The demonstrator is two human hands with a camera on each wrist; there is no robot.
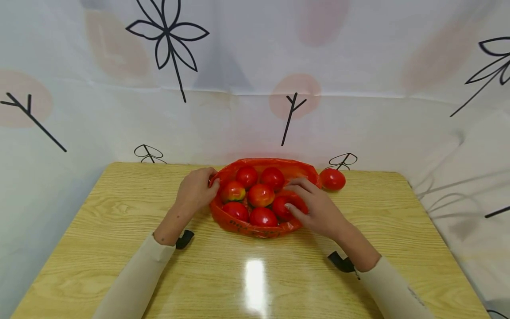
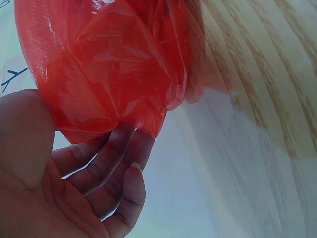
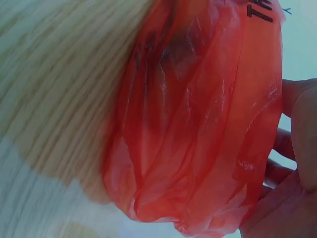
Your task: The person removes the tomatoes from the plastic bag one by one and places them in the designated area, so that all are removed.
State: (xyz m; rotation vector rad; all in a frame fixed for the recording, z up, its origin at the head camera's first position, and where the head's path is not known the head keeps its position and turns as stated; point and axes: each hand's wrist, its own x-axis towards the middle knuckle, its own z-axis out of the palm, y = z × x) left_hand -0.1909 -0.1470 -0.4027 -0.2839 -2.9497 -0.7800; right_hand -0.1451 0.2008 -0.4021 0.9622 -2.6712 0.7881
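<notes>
A red plastic bag [image 1: 260, 231] lies with its mouth spread wide, several shiny red tomatoes [image 1: 260, 195] inside. One tomato [image 1: 233, 191] at the left has a yellow-green patch. My left hand [image 1: 195, 190] holds the bag's left rim. In the left wrist view, the crumpled bag side [image 2: 119, 64] hides the ends of some left fingers. Over the bag's right side, my right hand [image 1: 318, 210] reaches in, thumb and fingers curled about a tomato [image 1: 281, 207]. The right wrist view shows the bag's outer wall [image 3: 198, 124] covering those fingertips.
Outside the bag, a single tomato [image 1: 332, 179] sits at its right, near the table's back edge. The wooden table [image 1: 215, 274] meets a patterned cloth backdrop [image 1: 239, 119] behind. Black straps [image 1: 341, 262] show beneath both wrists.
</notes>
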